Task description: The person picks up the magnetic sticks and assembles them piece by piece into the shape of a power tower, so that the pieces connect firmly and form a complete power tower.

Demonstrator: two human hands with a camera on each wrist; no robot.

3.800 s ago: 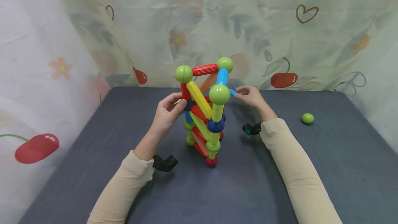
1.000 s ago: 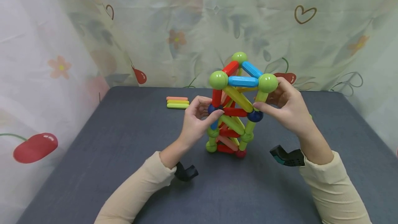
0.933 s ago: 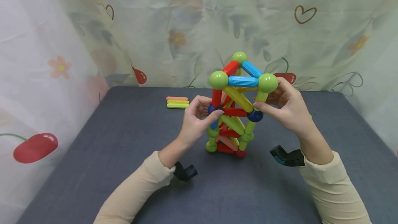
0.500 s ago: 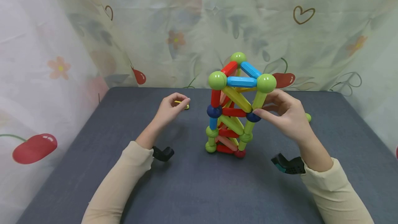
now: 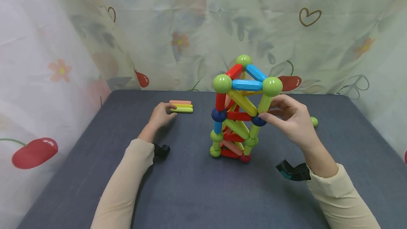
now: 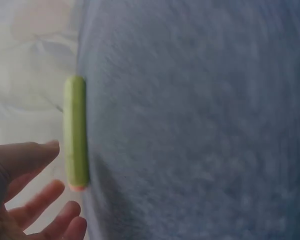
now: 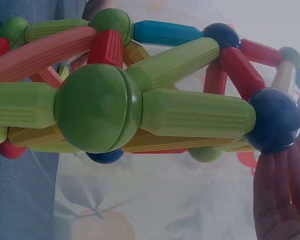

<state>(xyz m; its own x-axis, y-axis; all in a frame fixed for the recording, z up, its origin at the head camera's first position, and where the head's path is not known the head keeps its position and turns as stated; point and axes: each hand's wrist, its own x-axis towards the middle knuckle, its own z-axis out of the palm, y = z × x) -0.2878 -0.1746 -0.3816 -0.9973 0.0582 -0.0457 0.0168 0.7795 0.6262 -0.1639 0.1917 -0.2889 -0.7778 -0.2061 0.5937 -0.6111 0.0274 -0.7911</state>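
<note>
A tall tower of magnetic sticks and balls (image 5: 238,116) stands upright on the table, with green balls at its top corners joined by red and blue sticks. My right hand (image 5: 294,121) holds its right side, thumb and fingers at a dark blue ball (image 7: 274,120) halfway up. At the back left lie loose pink, yellow and green sticks side by side. My left hand (image 5: 160,116) is at their left end. The left wrist view shows its thumb and fingers apart beside the green stick (image 6: 76,132), with nothing gripped.
A loose green ball (image 5: 314,121) lies right of my right hand, partly hidden behind it. A patterned cloth (image 5: 197,20) hangs behind the dark table (image 5: 190,193). Black cameras are strapped to both wrists.
Earlier the tower stood further left and my right hand held a blue stick, now seemingly in the top. My left hand has let go of the tower and moved left to the loose sticks.
</note>
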